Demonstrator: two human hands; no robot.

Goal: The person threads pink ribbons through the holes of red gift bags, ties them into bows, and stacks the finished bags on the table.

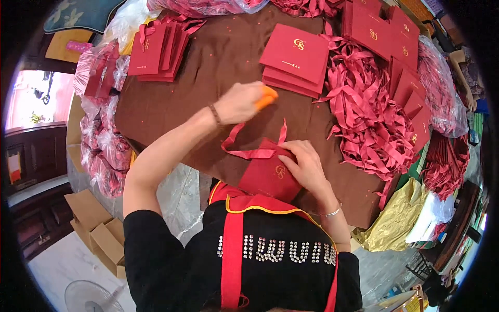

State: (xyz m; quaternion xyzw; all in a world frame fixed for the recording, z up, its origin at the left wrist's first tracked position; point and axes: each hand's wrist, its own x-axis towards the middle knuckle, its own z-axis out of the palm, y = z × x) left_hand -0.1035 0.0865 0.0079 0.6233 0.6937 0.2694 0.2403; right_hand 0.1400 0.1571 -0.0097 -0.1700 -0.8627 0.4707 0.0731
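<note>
Over the middle of the brown cloth, my left hand [238, 105] is closed around a small orange object [266, 98], blurred by motion, so its kind is unclear. My right hand [305, 164] grips the upper right side of a red paper gift bag [267, 179] with a gold emblem, thumb on its front and fingers behind. The bag leans near my body at the table's near edge. A red ribbon [253, 154] runs across the bag's top, one part looping left and another end standing up. My left hand is above and apart from the ribbon.
Red bags [293, 54] lie stacked ahead, with another group [160, 49] at the far left. A heap of loose red ribbons [364, 112] covers the right side, beside more bags [369, 31]. Plastic-wrapped bundles [104, 156] hang at left. Cardboard boxes [96, 223] stand on the floor.
</note>
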